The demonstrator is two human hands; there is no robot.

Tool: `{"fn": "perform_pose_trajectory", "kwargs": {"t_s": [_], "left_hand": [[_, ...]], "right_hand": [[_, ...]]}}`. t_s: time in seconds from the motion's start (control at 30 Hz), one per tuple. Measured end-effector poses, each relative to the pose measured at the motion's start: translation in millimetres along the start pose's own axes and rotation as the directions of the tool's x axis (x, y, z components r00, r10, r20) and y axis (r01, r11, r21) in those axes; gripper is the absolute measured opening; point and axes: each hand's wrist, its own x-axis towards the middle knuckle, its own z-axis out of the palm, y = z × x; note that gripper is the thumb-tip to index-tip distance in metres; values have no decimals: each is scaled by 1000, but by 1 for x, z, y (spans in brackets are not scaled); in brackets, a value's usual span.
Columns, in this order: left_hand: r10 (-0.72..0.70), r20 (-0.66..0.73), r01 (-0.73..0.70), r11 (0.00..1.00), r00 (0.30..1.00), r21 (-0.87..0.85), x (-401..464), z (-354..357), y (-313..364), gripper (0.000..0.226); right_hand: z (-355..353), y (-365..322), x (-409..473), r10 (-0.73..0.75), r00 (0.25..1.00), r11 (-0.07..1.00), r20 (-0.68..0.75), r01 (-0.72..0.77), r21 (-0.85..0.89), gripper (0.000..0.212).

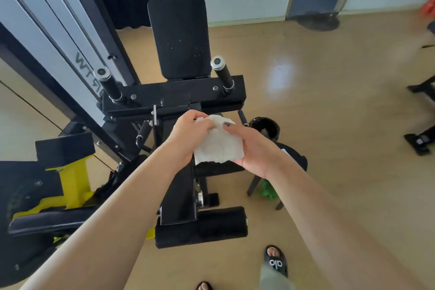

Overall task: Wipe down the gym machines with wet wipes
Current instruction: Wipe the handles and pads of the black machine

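White wet wipe [217,146] sits between your two hands, up in the air above the black gym machine [179,92]. Your left hand [188,135] curls round its top edge. Your right hand [253,148] holds it from below, thumb pressed on top.

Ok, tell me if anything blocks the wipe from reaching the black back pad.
Nothing visible does. Both hands, left and right, hold the wipe in the air above the machine's frame, and the back pad stands uncovered beyond the crossbar, between two handles.
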Motion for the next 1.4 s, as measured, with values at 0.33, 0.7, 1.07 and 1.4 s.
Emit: {"fn": "perform_pose_trajectory", "kwargs": {"t_s": [0.33,0.7,1.07,1.4], "left_hand": [[-47,-118,55,997,992,61,53,165,52,20],[-262,-817,-213,884,513,-417,111,175,95,65],[-433,-892,-529,731,128,-431,198,186,95,52],[-503,-759,-396,850,-414,-348,254,185,85,81]], "right_hand": [[-156,-79,13,90,995,974,32,-94,204,33],[-219,-166,78,196,967,950,165,-229,214,38],[-230,-213,164,240,960,952,145,-262,159,34],[-231,-239,268,247,893,925,376,-102,-365,30]]}}
